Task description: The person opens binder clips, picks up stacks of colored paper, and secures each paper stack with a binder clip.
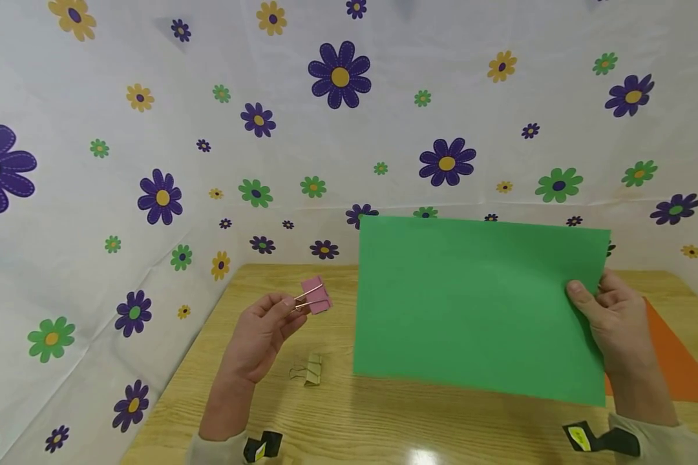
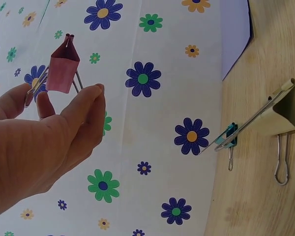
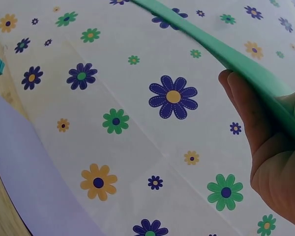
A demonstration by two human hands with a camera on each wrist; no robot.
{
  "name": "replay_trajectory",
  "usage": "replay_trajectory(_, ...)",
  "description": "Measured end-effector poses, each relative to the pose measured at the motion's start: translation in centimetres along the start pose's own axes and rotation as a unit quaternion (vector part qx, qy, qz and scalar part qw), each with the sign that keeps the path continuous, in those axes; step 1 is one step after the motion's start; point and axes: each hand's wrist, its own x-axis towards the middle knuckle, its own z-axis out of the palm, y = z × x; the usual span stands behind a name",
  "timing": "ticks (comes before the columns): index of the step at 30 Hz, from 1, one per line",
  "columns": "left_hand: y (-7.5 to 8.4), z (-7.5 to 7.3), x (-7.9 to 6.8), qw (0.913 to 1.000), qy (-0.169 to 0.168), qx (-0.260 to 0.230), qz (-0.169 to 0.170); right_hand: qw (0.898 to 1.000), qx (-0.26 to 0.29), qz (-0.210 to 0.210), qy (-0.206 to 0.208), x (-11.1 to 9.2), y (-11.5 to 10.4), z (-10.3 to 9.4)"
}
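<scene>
In the head view, my left hand (image 1: 258,339) pinches a pink binder clip (image 1: 317,296) by its wire handles, above the table. The left wrist view shows the clip's narrow edge upward and a handle on each side, thumb at one and fingers at the other. My right hand (image 1: 622,326) grips a green sheet (image 1: 477,303) at its right edge, thumb on the near face and fingers behind. The sheet is held up, apart from the clip. Below my left hand, a pale yellow binder clip (image 1: 313,371) stands on the table.
An orange sheet (image 1: 677,361) lies on the wooden table (image 1: 337,420) at the right, partly behind my right arm. The wrist views show a teal binder clip (image 2: 231,134) and a lavender sheet (image 3: 34,167). Flower-patterned cloth (image 1: 384,129) walls the back and left side.
</scene>
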Motion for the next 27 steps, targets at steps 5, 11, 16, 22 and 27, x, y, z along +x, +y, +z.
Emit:
replay_trajectory(5,0.01,0.12,-0.06,0.9999,0.003,0.01,-0.001,1.0,0.002,-0.003,-0.009,0.07,-0.06,-0.01)
replay_trajectory(11,0.04,0.29,-0.05,0.9999,0.003,0.015,-0.002,1.0,0.012,-0.011,-0.019,0.17,-0.07,-0.21)
replay_trajectory(16,0.07,0.23,-0.09,0.9999,0.001,0.014,-0.002,0.999,0.017,-0.018,-0.026,0.23,-0.01,-0.35)
replay_trajectory(22,0.05,0.18,-0.18,0.9998,-0.012,0.008,0.015,0.999,0.024,-0.022,-0.03,0.27,0.06,-0.43)
replay_trajectory(27,0.04,0.23,-0.31,0.9991,-0.016,0.009,0.038,0.999,0.026,-0.026,-0.035,0.31,0.09,-0.42)
